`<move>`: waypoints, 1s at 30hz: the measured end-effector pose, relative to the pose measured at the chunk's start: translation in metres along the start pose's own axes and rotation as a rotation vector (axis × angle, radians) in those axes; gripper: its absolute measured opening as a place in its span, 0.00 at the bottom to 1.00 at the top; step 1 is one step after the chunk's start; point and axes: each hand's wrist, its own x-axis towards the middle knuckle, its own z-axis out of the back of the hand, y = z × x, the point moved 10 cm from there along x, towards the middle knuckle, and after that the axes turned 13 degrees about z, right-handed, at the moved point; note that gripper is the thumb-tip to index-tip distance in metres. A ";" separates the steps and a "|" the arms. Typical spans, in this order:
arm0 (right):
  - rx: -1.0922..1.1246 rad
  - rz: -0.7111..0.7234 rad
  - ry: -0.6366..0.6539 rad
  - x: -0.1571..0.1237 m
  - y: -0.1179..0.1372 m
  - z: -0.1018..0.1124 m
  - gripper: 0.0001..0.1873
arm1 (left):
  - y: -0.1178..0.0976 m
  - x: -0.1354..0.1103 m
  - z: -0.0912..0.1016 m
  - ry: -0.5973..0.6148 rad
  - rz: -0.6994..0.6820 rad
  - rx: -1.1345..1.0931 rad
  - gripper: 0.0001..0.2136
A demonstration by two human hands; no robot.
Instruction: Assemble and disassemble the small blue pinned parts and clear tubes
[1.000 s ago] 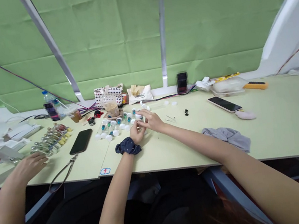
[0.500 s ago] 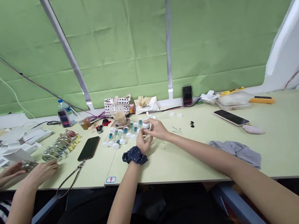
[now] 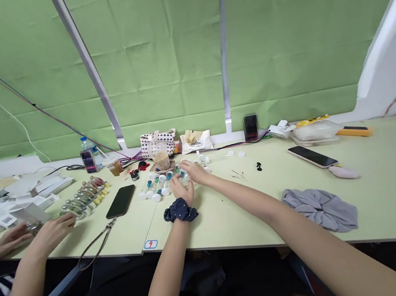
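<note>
A row of small clear vials (image 3: pixel 154 187) with white caps and teal contents lies on the pale green table (image 3: pixel 240 212). My two hands meet at the right end of that row. My left hand (image 3: pixel 181 188), with a dark blue scrunchie (image 3: pixel 179 211) on its wrist, is curled around a small vial whose body is mostly hidden. My right hand (image 3: pixel 195 171) reaches in from the right, its fingers pressed together over the same vial. A few loose white caps (image 3: pixel 235 153) lie just beyond.
A black phone (image 3: pixel 120 201) and a strap (image 3: pixel 95 242) lie left of the vials. An iced drink cup (image 3: pixel 160 155) stands behind them. A grey cloth (image 3: pixel 320 202) and a second phone (image 3: pixel 312 156) lie right. A co-worker's hands (image 3: pixel 49 230) rest by glass bottles (image 3: pixel 84 196).
Both my hands have dropped from a raised position down onto the right end of the vial row. The view has tilted slightly. The co-worker's hands have drawn closer together.
</note>
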 end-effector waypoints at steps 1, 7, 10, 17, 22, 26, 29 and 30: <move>-0.007 -0.013 0.013 -0.001 0.001 -0.006 0.12 | 0.001 0.000 0.000 -0.003 -0.006 0.011 0.15; -0.061 -0.139 0.119 -0.013 -0.030 -0.018 0.17 | 0.009 0.002 -0.010 0.028 -0.007 0.151 0.13; -0.103 -0.222 0.169 -0.027 -0.067 -0.009 0.18 | 0.015 0.002 -0.014 0.032 0.030 0.237 0.12; -0.395 -0.630 0.359 -0.096 -0.181 0.029 0.33 | 0.009 -0.002 -0.019 0.057 -0.020 0.300 0.09; -0.385 -0.664 0.477 -0.122 -0.208 0.028 0.32 | -0.001 -0.008 -0.023 0.102 -0.071 0.328 0.08; -0.364 -0.655 0.509 -0.126 -0.207 0.025 0.28 | -0.010 -0.012 -0.026 0.158 -0.109 0.357 0.08; -0.348 -0.657 0.480 -0.125 -0.204 0.032 0.26 | -0.015 -0.015 -0.028 0.184 -0.128 0.380 0.08; -0.340 -0.661 0.463 -0.126 -0.203 0.036 0.25 | -0.016 -0.015 -0.029 0.192 -0.133 0.387 0.08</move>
